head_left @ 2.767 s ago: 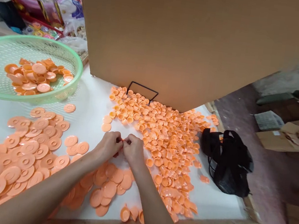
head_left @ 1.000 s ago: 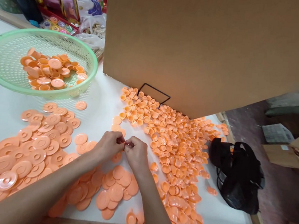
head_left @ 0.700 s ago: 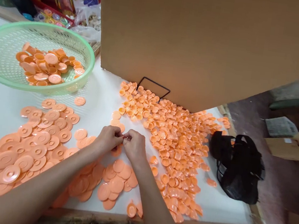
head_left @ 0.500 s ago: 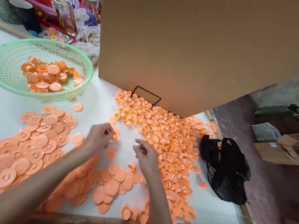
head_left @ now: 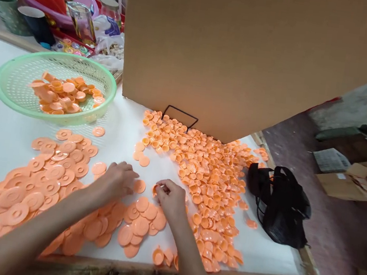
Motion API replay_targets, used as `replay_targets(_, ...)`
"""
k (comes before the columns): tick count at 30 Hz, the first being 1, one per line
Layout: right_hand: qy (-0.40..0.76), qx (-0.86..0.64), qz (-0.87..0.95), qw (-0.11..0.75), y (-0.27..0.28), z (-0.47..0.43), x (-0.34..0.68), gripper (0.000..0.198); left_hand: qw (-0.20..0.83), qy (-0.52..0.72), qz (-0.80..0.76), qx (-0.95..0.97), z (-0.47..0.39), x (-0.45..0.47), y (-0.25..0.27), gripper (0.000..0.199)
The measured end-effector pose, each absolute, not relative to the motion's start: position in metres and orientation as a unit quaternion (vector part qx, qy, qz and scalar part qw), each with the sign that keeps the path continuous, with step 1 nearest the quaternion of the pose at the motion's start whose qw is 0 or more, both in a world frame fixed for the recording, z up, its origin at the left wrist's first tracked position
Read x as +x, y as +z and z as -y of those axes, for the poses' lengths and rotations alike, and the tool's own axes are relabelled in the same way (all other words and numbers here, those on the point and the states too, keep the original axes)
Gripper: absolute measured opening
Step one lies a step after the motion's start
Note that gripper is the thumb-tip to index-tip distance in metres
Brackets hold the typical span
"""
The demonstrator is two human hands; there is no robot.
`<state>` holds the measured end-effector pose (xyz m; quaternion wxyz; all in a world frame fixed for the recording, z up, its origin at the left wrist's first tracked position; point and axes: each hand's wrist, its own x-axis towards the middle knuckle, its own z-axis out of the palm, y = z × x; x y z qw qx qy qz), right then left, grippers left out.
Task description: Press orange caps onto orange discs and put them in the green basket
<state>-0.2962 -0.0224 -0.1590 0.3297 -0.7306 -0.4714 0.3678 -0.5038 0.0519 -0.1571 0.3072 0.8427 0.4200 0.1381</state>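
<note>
My right hand (head_left: 171,199) pinches a small orange toy cup (head_left: 155,190) between thumb and fingers, just above the white tabletop. To its left, my left hand (head_left: 117,184) is open, fingers bent loosely and holding nothing I can see. A lone orange disc (head_left: 139,186) lies by its fingertips. Below the hands is a pile of flat orange discs (head_left: 140,226). Ringed saucer-like discs (head_left: 53,172) spread in a heap at the left, partly behind my left forearm. Many small orange cups (head_left: 211,182) cover the table right of my right hand.
A green mesh basket (head_left: 1,82) with orange cups and discs stands at the back left. A large cardboard box (head_left: 231,58) rises behind the cups, a thin black wire frame (head_left: 181,115) at its foot. A black bag (head_left: 280,209) lies at the right edge.
My left hand has let go of a small orange piece and come nearer to me. My right hand, open before, has moved slightly left and closed on a cup.
</note>
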Motion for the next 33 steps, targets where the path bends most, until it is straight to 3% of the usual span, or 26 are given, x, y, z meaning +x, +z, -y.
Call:
replay_targets(5,0.42,-0.721,0.431,0.342,-0.17,0.006,-0.32,0.006,0.308,0.114,-0.446,0.833,-0.035,-0.48,-0.18,0.008)
replay_targets(9,0.356,-0.735,0.478,0.323,-0.176,0.001,-0.327,0.009,0.319,0.125,-0.456,0.821,-0.041,-0.483,-0.176,0.008)
replay_targets(16,0.482,-0.723,0.362,0.338,-0.173,0.003,-0.322,0.008,0.326,0.123,-0.464,0.815,-0.04,-0.48,-0.173,0.014)
replay_targets(20,0.414,-0.732,0.429,0.329,-0.17,0.005,-0.326,0.008,0.326,0.145,-0.456,0.816,-0.037,-0.482,-0.172,0.015)
replay_targets(27,0.356,-0.737,0.497,0.289,-0.167,0.001,-0.328,0.01,0.505,0.146,-0.501,0.688,-0.045,-0.473,-0.162,0.02)
replay_targets(30,0.38,-0.731,0.481,0.301,-0.173,0.002,-0.326,0.008,0.493,0.119,-0.545,0.668,-0.044,-0.46,-0.161,0.01)
replay_targets(33,0.424,-0.729,0.42,0.335,-0.181,0.006,-0.328,0.01,0.439,0.121,-0.56,0.692,-0.042,-0.452,-0.163,0.015)
